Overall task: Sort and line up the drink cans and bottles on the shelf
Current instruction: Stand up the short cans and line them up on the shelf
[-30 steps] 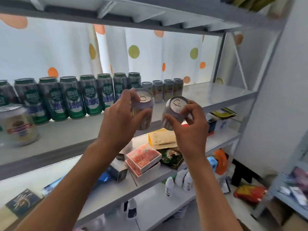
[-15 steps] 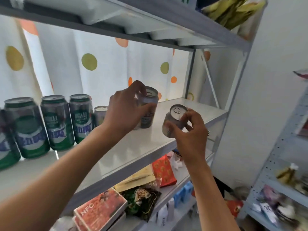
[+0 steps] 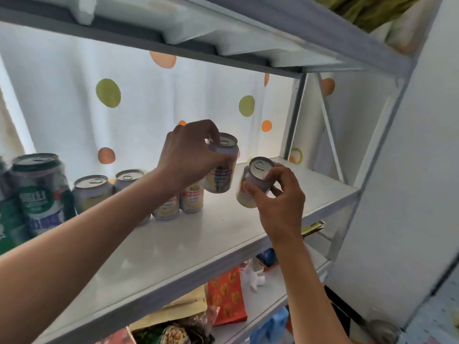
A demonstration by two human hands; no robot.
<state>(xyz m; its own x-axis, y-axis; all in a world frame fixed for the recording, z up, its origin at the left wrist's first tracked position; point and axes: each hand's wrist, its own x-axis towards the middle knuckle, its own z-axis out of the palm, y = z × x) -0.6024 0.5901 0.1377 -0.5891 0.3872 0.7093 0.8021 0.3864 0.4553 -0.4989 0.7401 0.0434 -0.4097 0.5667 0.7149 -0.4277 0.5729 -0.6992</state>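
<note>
My left hand (image 3: 191,155) grips a small silver-and-yellow can (image 3: 222,175) from above, holding it just over the white shelf (image 3: 223,227) at the right end of a row of matching small cans (image 3: 191,199). My right hand (image 3: 278,202) holds a second small can (image 3: 255,180), tilted, a little to the right and nearer the shelf's front edge. Taller green cans (image 3: 39,192) stand at the left of the same shelf. My left forearm hides part of the small-can row.
The shelf's right end (image 3: 323,189) is bare up to the grey upright and diagonal brace (image 3: 330,130). An upper shelf (image 3: 223,28) hangs close overhead. The lower shelf holds a red packet (image 3: 227,299), snack bags and blue items. A dotted curtain hangs behind.
The view shifted right and closer. My left hand carried its can to the right end of the small-can row and lowered it toward the shelf. My right hand stayed beside it with its can.
</note>
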